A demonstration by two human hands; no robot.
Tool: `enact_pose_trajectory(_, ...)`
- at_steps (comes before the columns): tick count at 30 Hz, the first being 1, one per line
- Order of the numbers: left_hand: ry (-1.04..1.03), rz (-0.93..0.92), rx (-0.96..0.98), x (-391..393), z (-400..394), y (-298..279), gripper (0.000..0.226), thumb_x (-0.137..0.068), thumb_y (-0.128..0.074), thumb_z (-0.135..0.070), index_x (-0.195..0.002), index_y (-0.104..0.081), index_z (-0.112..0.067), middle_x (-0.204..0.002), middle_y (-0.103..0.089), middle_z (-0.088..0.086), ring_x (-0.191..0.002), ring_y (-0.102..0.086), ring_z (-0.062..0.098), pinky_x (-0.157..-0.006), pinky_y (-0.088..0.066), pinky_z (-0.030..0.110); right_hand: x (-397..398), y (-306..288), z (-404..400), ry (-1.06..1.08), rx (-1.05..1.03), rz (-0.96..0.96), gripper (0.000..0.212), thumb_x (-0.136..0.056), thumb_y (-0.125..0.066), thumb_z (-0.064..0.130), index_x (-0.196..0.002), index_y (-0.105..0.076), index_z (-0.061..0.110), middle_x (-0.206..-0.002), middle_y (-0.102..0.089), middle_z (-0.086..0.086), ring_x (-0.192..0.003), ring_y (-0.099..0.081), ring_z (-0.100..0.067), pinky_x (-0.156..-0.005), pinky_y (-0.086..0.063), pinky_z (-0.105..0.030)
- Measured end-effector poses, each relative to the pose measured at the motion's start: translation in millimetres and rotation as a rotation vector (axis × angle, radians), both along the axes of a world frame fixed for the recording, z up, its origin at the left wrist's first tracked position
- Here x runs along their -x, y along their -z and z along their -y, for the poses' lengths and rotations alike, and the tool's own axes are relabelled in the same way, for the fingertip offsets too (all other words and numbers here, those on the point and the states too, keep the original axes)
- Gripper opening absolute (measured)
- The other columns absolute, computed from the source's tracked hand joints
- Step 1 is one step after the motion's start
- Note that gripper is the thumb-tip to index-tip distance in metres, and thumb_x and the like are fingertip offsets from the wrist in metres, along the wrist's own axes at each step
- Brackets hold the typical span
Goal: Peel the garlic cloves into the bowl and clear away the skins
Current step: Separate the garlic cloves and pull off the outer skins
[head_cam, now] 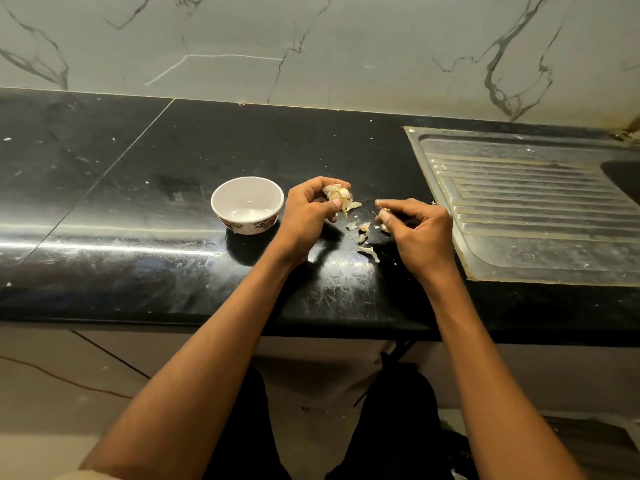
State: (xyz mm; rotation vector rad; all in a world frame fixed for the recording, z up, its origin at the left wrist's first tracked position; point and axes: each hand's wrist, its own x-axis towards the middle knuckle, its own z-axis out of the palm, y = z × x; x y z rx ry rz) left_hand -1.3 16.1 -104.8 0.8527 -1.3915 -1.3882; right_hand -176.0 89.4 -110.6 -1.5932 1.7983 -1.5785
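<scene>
At frame centre, the left hand (308, 209) grips a garlic cluster (337, 195); the right hand (417, 226) pinches a clove (384, 213) (skins (363, 237) litter the desk (138, 202)) beside the bowl (247, 204).

On the counter (138, 188), the bowl (247, 205) sits left of the skins (363, 237); the drainboard (533, 209) lies right.

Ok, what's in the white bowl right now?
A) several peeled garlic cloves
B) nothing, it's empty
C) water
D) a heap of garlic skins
B: the white bowl shows only its bare glossy inside, while the left hand holds the garlic bulb, the right hand pinches a garlic clove, and the loose garlic skins lie on the black counter.
</scene>
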Motion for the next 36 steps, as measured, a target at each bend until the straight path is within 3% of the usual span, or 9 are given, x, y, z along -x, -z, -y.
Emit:
enact_pose_trajectory(4, -0.004, 0.007, -0.009, 0.7, -0.3, 0.7, 0.030, -0.090, -0.058, 0.014, -0.102, -0.073, -0.009, -0.109, -0.072, 0.027, -0.096, -0.065, 0.028, -0.087, -0.050, 0.041, 3.4, 3.7, -15.0, -0.010, -0.047, -0.090, 0.028, -0.085, -0.082, 0.007, -0.110, -0.080, 0.021, -0.099, -0.078, 0.008, -0.090, -0.072, -0.009, -0.086, -0.061, -0.031)
enact_pose_trajectory(9, -0.018, -0.001, -0.013, 0.8, -1.6, -1.5, 0.031, -0.089, -0.057, 0.016, -0.103, -0.072, -0.006, -0.110, -0.070, 0.030, -0.095, -0.063, 0.029, -0.087, -0.049, 0.042, 4.5, 1.8, -17.8, -0.031, -0.045, -0.022, 0.022, -0.090, -0.075, 0.002, -0.107, -0.081, 0.016, -0.099, -0.079, 0.004, -0.091, -0.075, -0.007, -0.085, -0.061, -0.028)
enact_pose_trajectory(16, -0.020, 0.013, -0.016, 1.0, -0.9, 0.2, 0.031, -0.089, -0.057, 0.016, -0.104, -0.073, -0.006, -0.108, -0.072, 0.026, -0.096, -0.066, 0.028, -0.089, -0.051, 0.044, 4.6, 4.9, -16.0, -0.007, -0.052, -0.107, 0.016, -0.087, -0.080, 0.008, -0.099, -0.083, 0.018, -0.088, -0.075, 0.011, -0.076, -0.068, 0.000, -0.072, -0.050, -0.012)
enact_pose_trajectory(22, -0.017, 0.019, -0.014, 1.1, -0.4, 0.9, 0.032, -0.088, -0.057, 0.016, -0.102, -0.074, -0.008, -0.108, -0.072, 0.026, -0.097, -0.065, 0.029, -0.089, -0.052, 0.044, -0.2, 3.7, -20.1, 0.021, 0.052, -0.313, 0.020, -0.084, -0.076, 0.004, -0.098, -0.082, 0.016, -0.088, -0.073, 0.009, -0.079, -0.065, -0.011, -0.072, -0.056, -0.025)
enact_pose_trajectory(26, -0.017, 0.013, -0.014, 1.4, 1.4, 3.0, 0.034, -0.085, -0.056, 0.016, -0.101, -0.074, -0.008, -0.106, -0.073, 0.026, -0.095, -0.065, 0.030, -0.088, -0.051, 0.042, -5.2, 0.5, -25.4, -0.065, 0.097, -0.427, 0.021, -0.077, -0.077, 0.010, -0.096, -0.081, 0.017, -0.085, -0.070, 0.012, -0.080, -0.056, -0.009, -0.074, -0.046, -0.013)
enact_pose_trajectory(29, -0.013, 0.003, -0.010, 1.4, 1.5, 3.8, 0.033, -0.085, -0.056, 0.014, -0.101, -0.074, -0.008, -0.105, -0.072, 0.026, -0.094, -0.065, 0.030, -0.086, -0.051, 0.043, -8.3, 4.2, -25.9, -0.146, 0.019, -0.526, 0.023, -0.077, -0.081, 0.013, -0.099, -0.082, 0.019, -0.088, -0.071, 0.008, -0.083, -0.056, -0.013, -0.072, -0.052, -0.027)
enact_pose_trajectory(33, -0.013, -0.007, -0.013, 1.3, 2.2, 4.0, 0.033, -0.085, -0.056, 0.014, -0.101, -0.074, -0.009, -0.105, -0.072, 0.027, -0.094, -0.065, 0.029, -0.086, -0.051, 0.043, -8.4, 8.4, -23.9, -0.150, 0.027, -0.578, 0.025, -0.079, -0.075, -0.005, -0.096, -0.082, 0.012, -0.089, -0.073, -0.001, -0.082, -0.064, -0.019, -0.071, -0.057, -0.042)
enact_pose_trajectory(36, -0.023, -0.008, -0.008, 1.5, 2.6, 3.5, 0.032, -0.084, -0.056, 0.015, -0.103, -0.073, -0.005, -0.105, -0.072, 0.028, -0.093, -0.064, 0.029, -0.083, -0.050, 0.041, -11.3, 3.1, -23.8, -0.102, 0.080, -0.500, 0.021, -0.080, -0.079, -0.004, -0.094, -0.082, 0.011, -0.087, -0.075, -0.001, -0.080, -0.067, -0.016, -0.072, -0.057, -0.037)
